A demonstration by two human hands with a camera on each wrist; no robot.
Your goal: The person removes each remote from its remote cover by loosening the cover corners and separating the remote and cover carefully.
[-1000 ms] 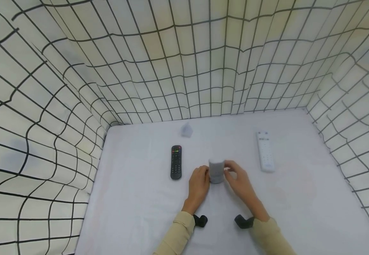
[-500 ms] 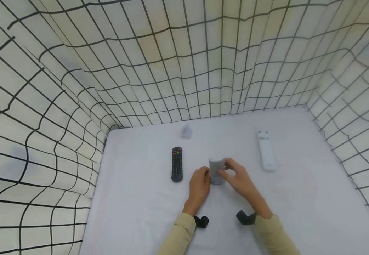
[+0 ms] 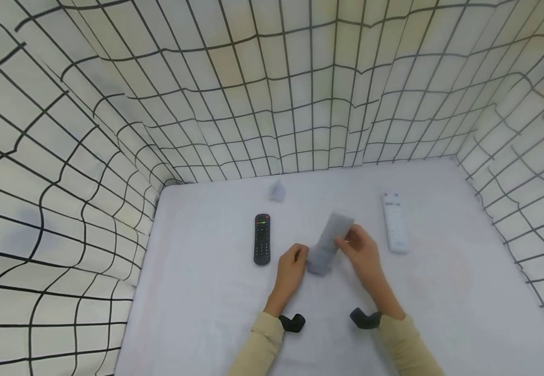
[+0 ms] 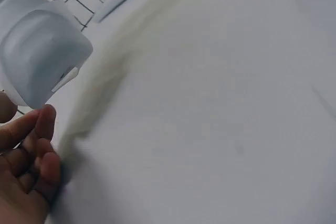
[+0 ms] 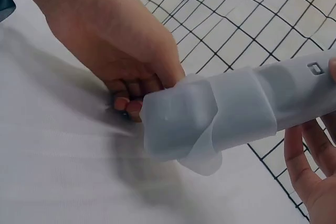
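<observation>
An oblong black plastic remote lies left of the long grey plastic bar at lower centre; an oblong white plastic remote, right.

Three sides of the white, cloth-covered table are enclosed by white sheeting patterned with a dark grid, its lines wavering. Over on the left I see a slim black remote control, with red, green and yellow buttons near its far end. Beyond it rests a small, pale bluish, crumpled-looking piece. A long white remote control lies slightly slanted on the right.
</observation>
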